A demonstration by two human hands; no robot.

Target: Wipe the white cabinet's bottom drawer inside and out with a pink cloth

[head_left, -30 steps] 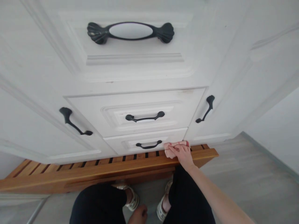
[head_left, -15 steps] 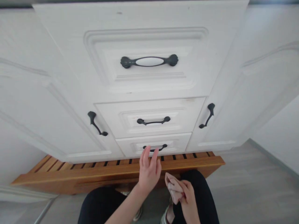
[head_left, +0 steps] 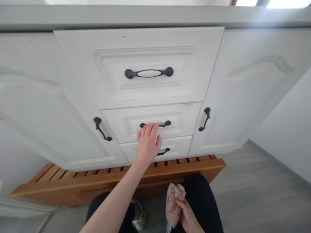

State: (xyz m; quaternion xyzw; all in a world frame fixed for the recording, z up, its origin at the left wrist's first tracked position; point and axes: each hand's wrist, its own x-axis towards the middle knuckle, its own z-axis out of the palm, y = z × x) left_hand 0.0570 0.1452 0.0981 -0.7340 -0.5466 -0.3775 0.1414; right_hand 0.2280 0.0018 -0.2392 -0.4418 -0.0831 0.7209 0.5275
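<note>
My left hand (head_left: 148,144) reaches up to the middle drawer, its fingers bent together over the middle drawer handle (head_left: 167,123) and hiding most of it. The thumb hangs below, apart from the fingers. Both drawer and handle look in line with the white front; the middle drawer (head_left: 181,118) is closed. Low down by my right knee, my right hand (head_left: 188,215) pinches a folded pale pink cloth (head_left: 173,207) with red lettering and red shapes. Under my left wrist, the bottom drawer handle (head_left: 165,151) is partly covered.
Above sits the top drawer (head_left: 149,92) with its dark handle (head_left: 149,73). Cabinet doors with dark handles (head_left: 102,129) flank the drawers. A slatted wooden bench (head_left: 73,183) runs along the cabinet's foot, between it and my knees. A countertop edge (head_left: 145,16) crosses the top.
My left hand has moved up from the bottom drawer handle to the middle one. The cloth has turned in my right hand, showing its red print. The view has tilted upward.
</note>
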